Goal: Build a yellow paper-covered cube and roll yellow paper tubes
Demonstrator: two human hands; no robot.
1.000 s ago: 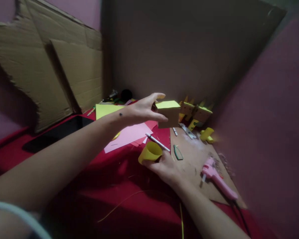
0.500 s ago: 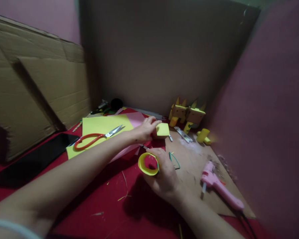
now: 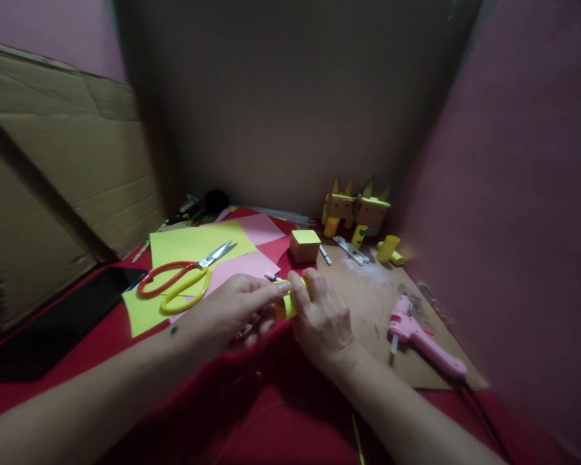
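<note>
Between my two hands is a yellow paper tube (image 3: 286, 306), partly covered by the fingers. My left hand (image 3: 249, 309) pinches its left end with the thumb on top. The fingers of my right hand (image 3: 322, 316) wrap over its right side. Just beyond the hands stands a small cardboard box (image 3: 305, 248) with a yellow top. Scissors (image 3: 188, 279) with one red and one yellow handle lie on yellow paper (image 3: 167, 245), left of my hands, with pink paper (image 3: 256, 263) alongside.
A pink glue gun (image 3: 423, 339) with a cord lies on a cardboard sheet (image 3: 363, 307) at right. Two box-headed figures (image 3: 339, 206) (image 3: 370, 212), markers (image 3: 351, 250) and yellow tubes (image 3: 388, 248) are at the back. A black flat object (image 3: 62, 326) lies left; cardboard (image 3: 68, 161) stands behind it.
My left hand has left the small box and come back to the yellow tube. The tube, upright with its open end showing before, is now tilted between both hands. The camera view has shifted slightly.
</note>
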